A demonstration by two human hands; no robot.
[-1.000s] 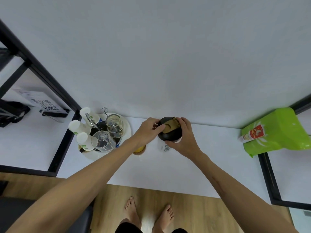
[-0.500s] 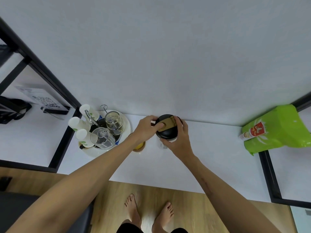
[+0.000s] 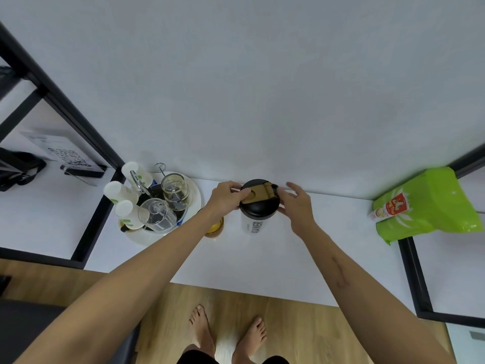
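A white shaker bottle (image 3: 256,224) with a black lid (image 3: 258,206) and a tan flip cap (image 3: 258,193) stands upright on the white table (image 3: 262,258) near the wall. My left hand (image 3: 226,197) grips the lid's left side, thumb on the tan cap. My right hand (image 3: 298,206) hovers just right of the lid with fingers spread and holds nothing. A small glass with yellow liquid (image 3: 214,227) sits left of the bottle, partly hidden by my left forearm.
A round white tray (image 3: 147,236) at the left carries paper cups (image 3: 119,193), glass jars (image 3: 175,190) and a dark pot. A green bag (image 3: 427,206) lies at the right. Black shelf frames (image 3: 417,285) flank the table. My bare feet stand on the wooden floor below.
My right hand has let go of the lid and moved slightly right, fingers spread. My left hand stays on the lid. The bottle now stands on the table.
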